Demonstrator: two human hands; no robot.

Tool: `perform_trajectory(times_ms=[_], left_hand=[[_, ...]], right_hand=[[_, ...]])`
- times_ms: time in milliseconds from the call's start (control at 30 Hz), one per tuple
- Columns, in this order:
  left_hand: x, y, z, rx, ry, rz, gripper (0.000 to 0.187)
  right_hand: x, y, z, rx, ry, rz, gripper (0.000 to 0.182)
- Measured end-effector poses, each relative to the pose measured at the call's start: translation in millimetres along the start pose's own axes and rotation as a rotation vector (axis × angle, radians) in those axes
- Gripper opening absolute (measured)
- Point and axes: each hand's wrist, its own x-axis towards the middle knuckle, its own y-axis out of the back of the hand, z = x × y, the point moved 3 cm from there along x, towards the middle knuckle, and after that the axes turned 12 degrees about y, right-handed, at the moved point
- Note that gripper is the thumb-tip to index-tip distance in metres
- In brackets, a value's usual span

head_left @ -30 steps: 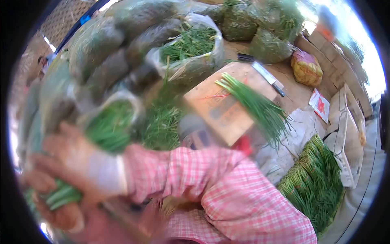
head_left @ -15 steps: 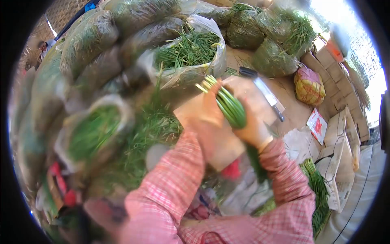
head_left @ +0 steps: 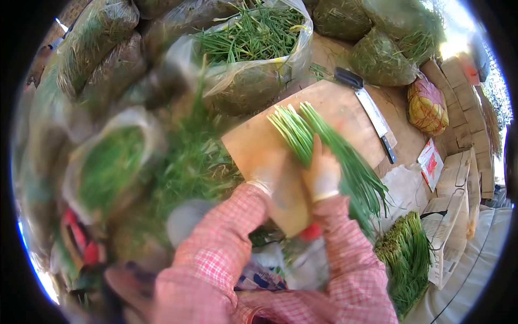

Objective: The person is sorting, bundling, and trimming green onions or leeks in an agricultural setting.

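A bunch of garlic chives (head_left: pixel 353 164) lies across the cutting board (head_left: pixel 251 135), its pale stem ends towards the top and its green leaves trailing off the right side. My right hand (head_left: pixel 322 171), in a light glove, is closed around part of the bunch at the lower stems, one finger stretched along them. To its left, my gloved left hand (head_left: pixel 274 166) is low over the board, close to the stems. Motion smears its fingers. A cleaver (head_left: pixel 372 112) with a dark handle lies on the board's right side.
An open plastic bag of greens (head_left: pixel 253 40) stands behind the board, with stuffed bags around it. Loose greens (head_left: pixel 197 162) and another open bag (head_left: pixel 113 167) are on the left. Bundled chives (head_left: pixel 404 259) lie at lower right beside a pale crate (head_left: pixel 450 216).
The chive bunch, earlier held up between both hands, is now down on the board with its leaves spread right. My left hand has come off the stem ends, moving down and left.
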Motion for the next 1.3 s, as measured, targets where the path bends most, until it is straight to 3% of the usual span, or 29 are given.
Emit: perform_trajectory(times_ms=[67,100,167,233,300,367,400,467,533,633,667,700,733,800,867,933,967,1067,1167,1267,1300], left_hand=[[-2.6,-36.7,-15.4,-0.173,-0.020,0.052,0.014],[-7.2,-43.6,-14.6,-0.119,-0.086,0.021,0.012],[-23.7,-18.6,2.8,0.006,-0.189,-0.043,0.010],[-43.7,7.4,12.0,-0.028,-0.225,0.028,0.008],[-39.7,-39.4,22.7,-0.090,-0.242,0.020,0.014],[-28.3,-103.1,11.9,-0.148,-0.198,-0.046,0.021],[-20.3,-100.9,19.5,-0.159,-0.228,-0.051,0.021],[-17.1,-78.5,33.2,-0.170,-0.265,-0.071,0.020],[-23.1,-31.3,24.2,-0.198,-0.267,-0.095,0.021],[-48.3,42.7,17.8,-0.185,-0.318,-0.243,0.024],[-49.4,73.8,10.9,-0.160,-0.303,-0.314,0.026],[-49.7,99.2,-2.1,-0.122,-0.282,-0.372,0.028],[-49.9,120.8,-18.4,-0.086,-0.246,-0.407,0.030],[-63.6,148.7,-75.5,-0.064,-0.160,-0.428,0.034],[-58.4,155.3,-135.2,-0.210,-0.218,-0.227,0.029],[-39.3,161.4,-183.2,-0.343,-0.134,-0.166,0.028],[16.3,109.5,-97.5,-0.345,-0.125,-0.134,0.028],[74.9,101.3,-81.9,-0.437,-0.100,-0.042,0.027],[122.7,78.4,-59.3,-0.334,-0.277,0.118,0.026],[124.7,53.5,-8.5,-0.228,-0.419,0.160,0.025],[128.9,45.4,-6.5,-0.141,-0.396,0.080,0.025]], right_hand=[[-7.6,3.6,-1.3,-0.032,0.045,0.062,0.087],[-12.3,5.4,-1.3,-0.067,0.074,0.108,0.085],[-22.4,2.4,-2.4,-0.081,0.085,0.150,0.081],[-25.2,-5.7,-3.5,0.083,0.130,0.133,0.072],[-30.5,-10.9,-7.2,0.014,0.235,0.247,0.071],[-34.1,-16.6,-2.7,-0.068,0.172,0.123,0.074],[-34.8,-2.8,-5.0,-0.012,0.130,0.193,0.078],[-30.0,-15.3,20.4,-0.139,0.061,0.113,0.080],[-21.9,0.9,-3.8,-0.099,0.028,0.038,0.082],[-69.2,54.6,1.7,-0.235,-0.060,0.141,0.076],[-68.3,6.0,44.8,-0.255,0.016,0.038,0.072],[-52.0,-3.4,21.9,-0.401,0.018,0.045,0.074],[-33.1,-11.4,17.4,-0.204,-0.068,-0.118,0.077],[-45.9,0.9,-42.1,-0.241,-0.024,0.043,0.079],[-40.3,10.8,-89.9,-0.232,0.030,0.087,0.075],[-33.8,19.8,-134.8,-0.215,0.065,0.063,0.073],[-33.5,-0.5,-30.5,-0.187,0.077,0.076,0.073],[-17.2,-12.2,-29.0,-0.186,0.136,0.120,0.071],[-6.3,-20.2,-32.0,-0.129,0.143,0.098,0.070],[-30.3,-3.6,-18.6,-0.091,0.111,0.092,0.068],[-30.8,-4.1,-19.4,-0.075,0.104,0.083,0.068]])
